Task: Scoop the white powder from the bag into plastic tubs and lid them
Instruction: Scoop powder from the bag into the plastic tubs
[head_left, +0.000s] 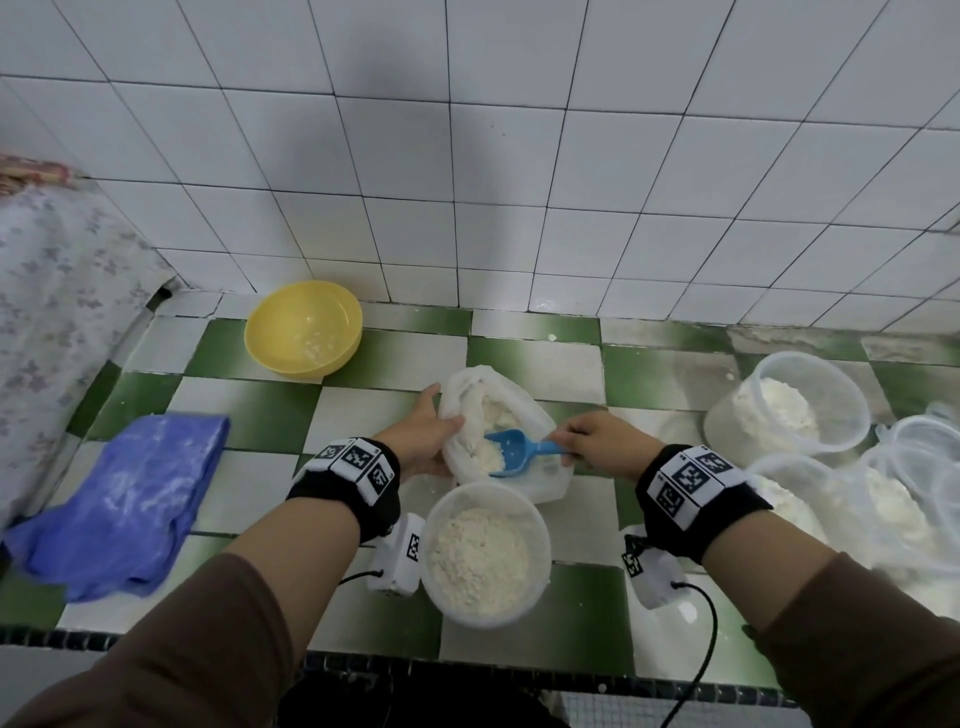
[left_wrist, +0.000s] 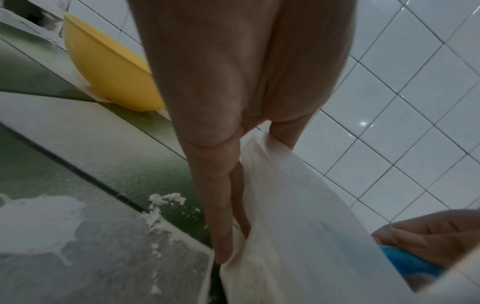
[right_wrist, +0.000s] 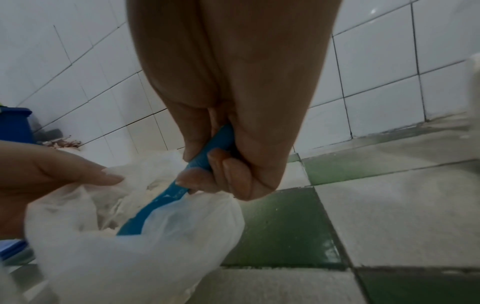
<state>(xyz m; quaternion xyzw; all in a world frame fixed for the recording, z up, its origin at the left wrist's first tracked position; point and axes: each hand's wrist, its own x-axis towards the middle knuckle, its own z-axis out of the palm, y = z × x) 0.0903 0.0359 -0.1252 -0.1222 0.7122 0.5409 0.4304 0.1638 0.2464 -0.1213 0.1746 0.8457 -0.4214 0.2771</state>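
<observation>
While gripped, scoop (head_left: 511, 451) lies crosswise, mouth toward left hand (head_left: 423, 434).

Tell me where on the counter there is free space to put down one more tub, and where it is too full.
Free tiles lie between the yellow bowl and the bag, and between the blue cloth and the left hand. The back strip by the wall is bare too. The right side is crowded with filled tubs and stacked lids.

Your scoop (right_wrist: 166, 197): bowel hidden by bag (right_wrist: 145, 257). Right-hand tubs (head_left: 893, 499): blurred, cut off by frame edge.
</observation>
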